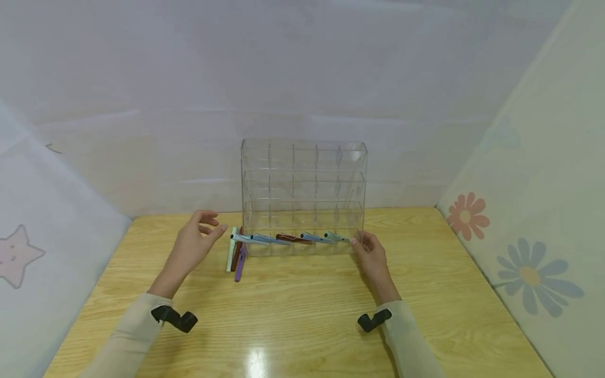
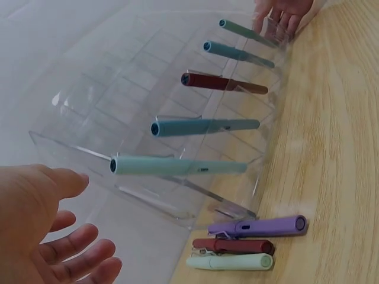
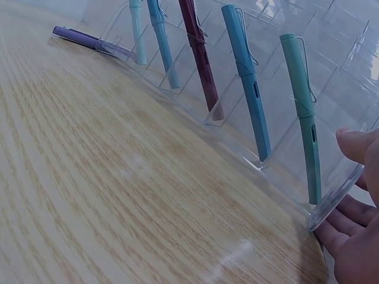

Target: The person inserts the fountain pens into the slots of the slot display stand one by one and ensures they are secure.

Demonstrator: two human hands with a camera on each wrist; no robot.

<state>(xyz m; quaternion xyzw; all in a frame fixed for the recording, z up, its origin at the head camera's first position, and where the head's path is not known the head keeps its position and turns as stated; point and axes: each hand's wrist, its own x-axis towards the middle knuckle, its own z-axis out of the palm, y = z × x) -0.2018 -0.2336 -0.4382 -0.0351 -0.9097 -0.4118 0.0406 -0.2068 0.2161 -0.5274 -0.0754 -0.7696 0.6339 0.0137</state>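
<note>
A person's right hand [image 1: 373,257] grips the lower right corner of a clear rack [image 1: 304,171] at the back of a wooden table [image 1: 283,325], as seen from across the room, while the left hand [image 1: 191,244] hovers just off its left end, grasp wide and fingers loosely bent. Five pens [image 2: 222,82] lean along the bottom row; a purple pen [image 2: 257,226], a dark red pen [image 2: 234,246] and a pale green pen [image 2: 231,262] lie beside the rack's left end.
</note>
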